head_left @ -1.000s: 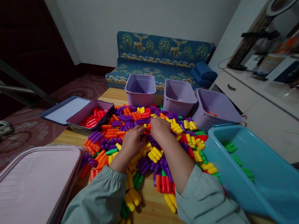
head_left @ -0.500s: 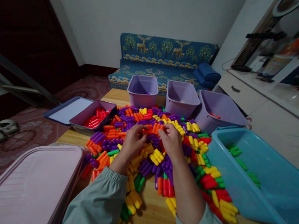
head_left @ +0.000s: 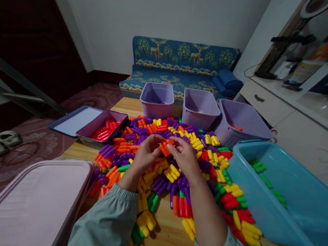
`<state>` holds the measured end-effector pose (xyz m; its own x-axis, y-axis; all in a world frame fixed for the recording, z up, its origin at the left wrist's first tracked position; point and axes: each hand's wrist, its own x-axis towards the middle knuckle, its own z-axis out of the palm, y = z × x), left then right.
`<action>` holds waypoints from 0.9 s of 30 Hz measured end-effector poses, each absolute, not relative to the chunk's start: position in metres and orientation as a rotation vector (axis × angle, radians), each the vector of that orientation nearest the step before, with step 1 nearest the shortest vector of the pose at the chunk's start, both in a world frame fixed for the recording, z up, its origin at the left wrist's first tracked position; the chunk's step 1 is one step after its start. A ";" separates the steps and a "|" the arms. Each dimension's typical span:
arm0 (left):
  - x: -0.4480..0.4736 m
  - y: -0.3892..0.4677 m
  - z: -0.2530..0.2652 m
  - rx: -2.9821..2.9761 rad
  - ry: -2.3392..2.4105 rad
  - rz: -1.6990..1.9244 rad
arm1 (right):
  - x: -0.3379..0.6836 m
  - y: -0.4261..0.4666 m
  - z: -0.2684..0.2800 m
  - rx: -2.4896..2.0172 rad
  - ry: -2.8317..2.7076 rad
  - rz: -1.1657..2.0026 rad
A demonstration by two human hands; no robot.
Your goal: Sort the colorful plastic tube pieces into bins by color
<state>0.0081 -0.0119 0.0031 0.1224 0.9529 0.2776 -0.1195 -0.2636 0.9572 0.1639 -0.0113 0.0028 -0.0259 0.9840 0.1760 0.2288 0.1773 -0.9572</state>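
Note:
Over the middle of a colourful heap, my left hand [head_left: 146, 155] and my right hand [head_left: 186, 157] meet around a small cluster of orange finger-shaped plastic blocks [head_left: 165, 148]. Both sets of fingers are closed on it, the left from its left side and the right from its right. Fingertips hide part of the cluster. Beneath and around the hands lie many similar pieces: purple blocks [head_left: 159, 184], yellow blocks [head_left: 172, 173], red blocks [head_left: 183, 206] and green blocks [head_left: 152, 200], several joined in rows.
Three lilac bins [head_left: 155, 108] line the table's far side. At right stands a blue tub [head_left: 265, 202] with green blocks inside. A box [head_left: 120, 127] of red blocks is at left, beside its lid [head_left: 74, 120]. A pale pink lid [head_left: 34, 198] occupies the near left.
My right hand has shifted left and slightly down, bringing its orange blocks against my left hand. The orange blocks are now bunched and tilted between both hands.

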 end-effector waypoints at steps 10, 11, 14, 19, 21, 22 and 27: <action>0.006 -0.012 0.005 1.432 0.940 1.326 | 0.157 -0.015 0.009 -1.243 -1.334 0.982; 0.006 -0.011 0.005 1.448 0.946 1.339 | 0.157 -0.015 0.008 -1.230 -1.346 1.002; 0.005 -0.010 0.003 1.451 0.922 1.395 | 0.158 -0.014 0.008 -1.231 -1.442 0.988; 0.007 -0.010 0.001 1.423 0.912 1.415 | 0.164 -0.014 0.010 -1.283 -1.549 0.902; 0.007 -0.010 0.001 1.417 0.927 1.418 | 0.164 -0.016 0.012 -1.294 -1.524 0.911; 0.007 -0.010 0.002 1.421 0.949 1.422 | 0.164 -0.016 0.013 -1.292 -1.499 0.925; 0.003 -0.010 0.004 1.587 1.158 1.403 | 0.161 -0.017 0.021 -1.233 -1.290 1.043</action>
